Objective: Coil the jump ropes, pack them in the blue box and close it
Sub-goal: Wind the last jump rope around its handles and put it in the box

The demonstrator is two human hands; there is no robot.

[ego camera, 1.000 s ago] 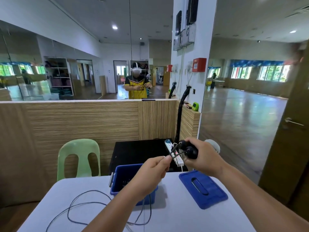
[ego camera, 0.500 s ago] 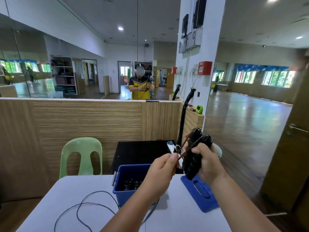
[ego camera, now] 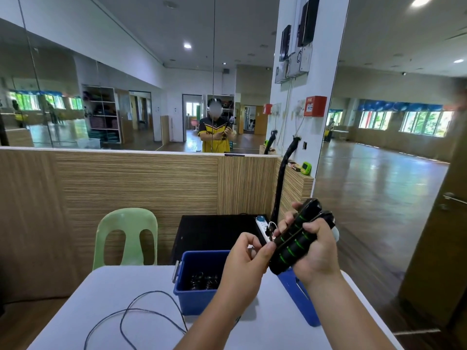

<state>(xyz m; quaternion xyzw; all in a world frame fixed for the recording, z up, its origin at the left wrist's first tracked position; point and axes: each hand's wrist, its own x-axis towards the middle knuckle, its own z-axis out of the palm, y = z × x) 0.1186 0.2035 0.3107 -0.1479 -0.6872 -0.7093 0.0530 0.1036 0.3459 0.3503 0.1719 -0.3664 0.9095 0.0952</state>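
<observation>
Both forearms enter from the bottom edge over a white table (ego camera: 106,294). Loose dark cord (ego camera: 151,291) of a jump rope lies in open loops on the table's left half; one strand runs up and is lost behind the left forearm.

Left hand (ego camera: 242,263): fingers curled, thumb and forefinger pinched on the cord at the near side of the handles. The strand inside the pinch is too thin to make out.

Right hand (ego camera: 316,251): clenched around two black handles with green rings (ego camera: 293,243), held side by side, tilted up to the right, above the table's far edge. A thin strand lies lengthwise along them.

Blue box (ego camera: 199,299): open, on the table just below and left of the hands. Coiled black ropes (ego camera: 204,281) lie at its bottom. Blue lid (ego camera: 300,304): flat on the table beside the box to the right, partly hidden under the right wrist.

Beyond the table: pale green plastic chair (ego camera: 126,231) at left, black cabinet (ego camera: 214,231) with a white power strip (ego camera: 262,226) on top. Behind these, a wood-grain partition (ego camera: 126,180), then a wall mirror (ego camera: 126,97). On the white pillar at right, a red fire alarm box (ego camera: 314,106).
</observation>
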